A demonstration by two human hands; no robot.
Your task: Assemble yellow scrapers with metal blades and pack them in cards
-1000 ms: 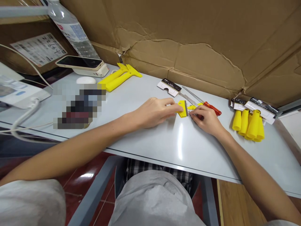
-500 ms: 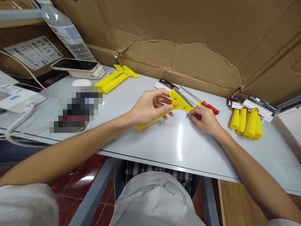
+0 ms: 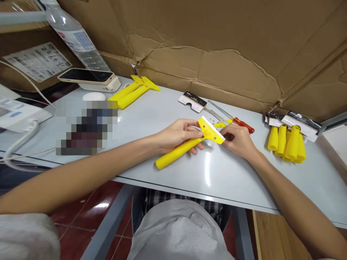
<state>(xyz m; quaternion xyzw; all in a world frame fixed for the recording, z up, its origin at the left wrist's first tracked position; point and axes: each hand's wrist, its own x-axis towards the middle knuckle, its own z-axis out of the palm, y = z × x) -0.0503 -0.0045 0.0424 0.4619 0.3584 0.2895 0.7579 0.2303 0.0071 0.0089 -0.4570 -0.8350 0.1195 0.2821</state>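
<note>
A yellow scraper (image 3: 181,152) with a flared head and a pale blade edge is in my left hand (image 3: 173,135), thumb on the neck and fingers behind it. Its handle slants down to the left. At the head's right corner, my right hand (image 3: 238,139) is closed with curled fingertips; what they hold, if anything, is hidden. Beyond the hands lie several small screws (image 3: 213,120), a metal blade (image 3: 215,115) and a yellow scraper part (image 3: 221,125). A screwdriver (image 3: 244,125) with a red handle lies just behind my right hand.
Two yellow scrapers (image 3: 135,94) lie at the back left, near a phone (image 3: 86,75) and a water bottle (image 3: 78,39). Several yellow handles (image 3: 291,142) and packets (image 3: 302,122) sit at the right. A black-and-white packet (image 3: 193,102) lies before the cardboard (image 3: 230,72).
My left hand has moved down towards me and turned the scraper so its head faces up. The blade and screws behind now show. My right hand has lowered slightly, still by the head's corner.
</note>
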